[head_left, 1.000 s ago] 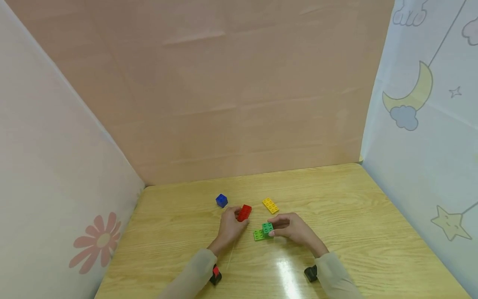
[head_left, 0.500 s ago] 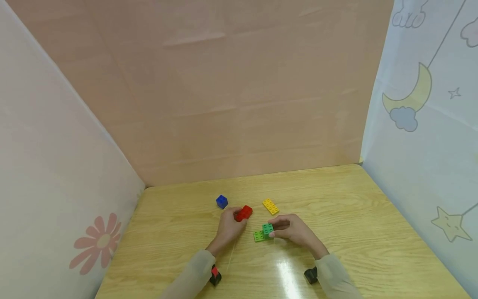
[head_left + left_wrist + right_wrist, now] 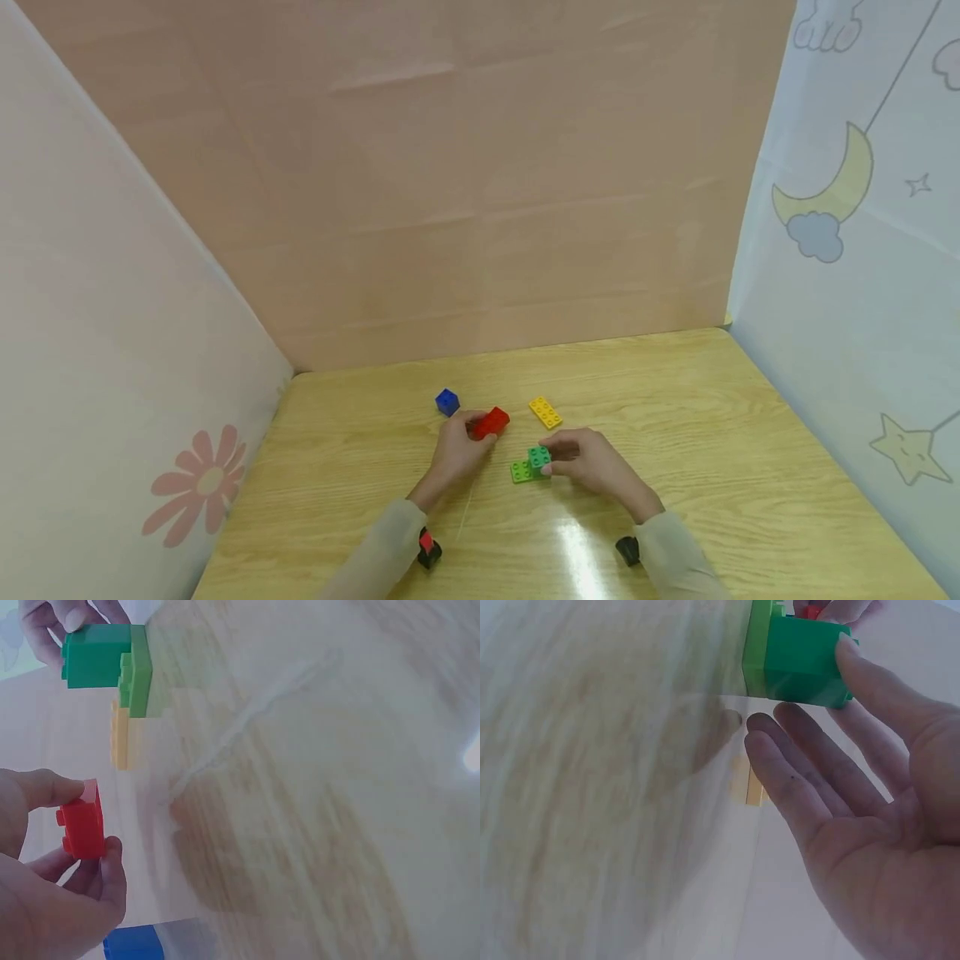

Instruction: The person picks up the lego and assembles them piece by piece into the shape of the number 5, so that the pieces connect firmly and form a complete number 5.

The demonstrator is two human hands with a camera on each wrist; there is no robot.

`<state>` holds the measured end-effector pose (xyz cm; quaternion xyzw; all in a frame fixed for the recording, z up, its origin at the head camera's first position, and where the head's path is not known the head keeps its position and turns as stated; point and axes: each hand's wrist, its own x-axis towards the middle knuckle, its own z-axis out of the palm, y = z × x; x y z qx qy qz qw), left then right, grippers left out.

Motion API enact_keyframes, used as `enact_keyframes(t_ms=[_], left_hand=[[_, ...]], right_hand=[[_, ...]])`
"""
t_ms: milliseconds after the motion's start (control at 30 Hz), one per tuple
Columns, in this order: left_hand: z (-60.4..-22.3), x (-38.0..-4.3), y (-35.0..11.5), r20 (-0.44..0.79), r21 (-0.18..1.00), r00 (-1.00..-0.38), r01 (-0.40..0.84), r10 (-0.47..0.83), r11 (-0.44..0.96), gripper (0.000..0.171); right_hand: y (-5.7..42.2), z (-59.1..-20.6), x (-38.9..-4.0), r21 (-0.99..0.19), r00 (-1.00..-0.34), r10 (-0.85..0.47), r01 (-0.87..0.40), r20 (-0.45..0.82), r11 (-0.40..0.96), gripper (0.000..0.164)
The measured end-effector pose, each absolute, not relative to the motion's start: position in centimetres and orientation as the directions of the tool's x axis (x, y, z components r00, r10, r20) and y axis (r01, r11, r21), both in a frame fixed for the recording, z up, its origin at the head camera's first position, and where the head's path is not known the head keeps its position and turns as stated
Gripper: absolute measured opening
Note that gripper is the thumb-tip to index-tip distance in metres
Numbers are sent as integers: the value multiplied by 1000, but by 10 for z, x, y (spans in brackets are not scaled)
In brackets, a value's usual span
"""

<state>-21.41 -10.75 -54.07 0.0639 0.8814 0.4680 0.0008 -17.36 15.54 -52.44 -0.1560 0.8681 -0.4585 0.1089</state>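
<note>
My left hand (image 3: pixel 459 446) pinches a red toy building brick (image 3: pixel 491 424) between thumb and fingertips. In the left wrist view the red brick (image 3: pixel 84 821) hangs above the wood table, its studs facing the palm side. My right hand (image 3: pixel 592 462) holds a dark green brick (image 3: pixel 538 459) with thumb and index finger; the other fingers are loosely spread in the right wrist view. The dark green brick (image 3: pixel 806 661) sits on one end of a flat light green brick (image 3: pixel 520 472), whose other studs show to the left.
Behind the hands lie a blue brick (image 3: pixel 447 402) at left and a flat yellow brick (image 3: pixel 545 412) at right, both on the wood table (image 3: pixel 750 483). A pinkish-brown sheet (image 3: pixel 480 183) stands along the far edge, with printed white sheets on both sides.
The red brick has turned in my left fingers, so its smooth side now shows more, and that hand has shifted slightly away from me. My right hand stays on the dark green brick.
</note>
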Motion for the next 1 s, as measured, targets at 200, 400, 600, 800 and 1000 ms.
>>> enact_keyframes(t_ms=[200, 400, 600, 800, 1000], left_hand=[[-535, -213, -110, 34, 830, -988, 112, 150, 547, 44], [-528, -214, -115, 22, 850, -981, 119, 192, 512, 44], [-519, -214, -118, 8, 875, -975, 114, 221, 471, 45], [-514, -212, -118, 10, 890, -971, 117, 238, 441, 45], [-513, -210, -117, 21, 906, -967, 127, 255, 404, 42]], right_hand=[[155, -523, -175, -828, -923, -380, -173, -52, 533, 45], [155, -528, -177, -858, -917, -393, -152, -63, 491, 54], [157, -530, -179, -885, -918, -394, -151, -40, 441, 52], [157, -534, -180, -899, -921, -388, -132, -44, 417, 48], [157, -538, -180, -910, -917, -397, -131, -40, 393, 45]])
